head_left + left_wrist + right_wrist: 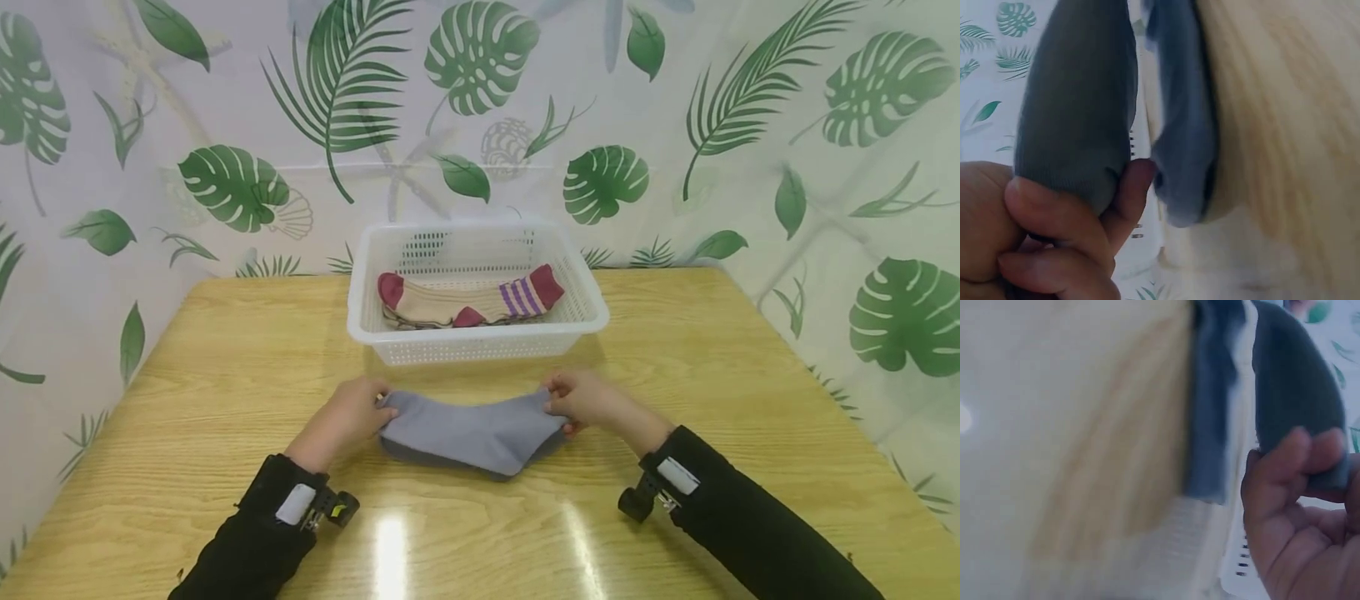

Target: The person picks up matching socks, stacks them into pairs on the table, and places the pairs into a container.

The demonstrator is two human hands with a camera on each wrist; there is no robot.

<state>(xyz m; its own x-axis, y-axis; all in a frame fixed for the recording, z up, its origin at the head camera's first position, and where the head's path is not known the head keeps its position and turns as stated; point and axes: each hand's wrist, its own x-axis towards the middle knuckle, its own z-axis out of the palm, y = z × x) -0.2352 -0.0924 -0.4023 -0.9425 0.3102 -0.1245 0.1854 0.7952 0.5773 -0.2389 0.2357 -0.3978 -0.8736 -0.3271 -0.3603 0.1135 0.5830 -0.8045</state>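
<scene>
A grey sock (472,421) stretches between the two hands in front of the basket. The left hand (352,417) pinches one end of it between thumb and fingers. At the other end, the right hand (588,398) pinches the fabric. Beneath it on the table lies a second grey sock (431,457), mostly covered in the head view. Both wrist views show a gap between the held sock (1079,94) and the lower sock (1210,412).
Just behind the hands stands a white perforated plastic basket (480,335). Inside lie beige socks (450,302) with dark red toes and heels and purple stripes. The wooden table (225,350) meets a leaf-patterned cloth (525,183) at the back and sides.
</scene>
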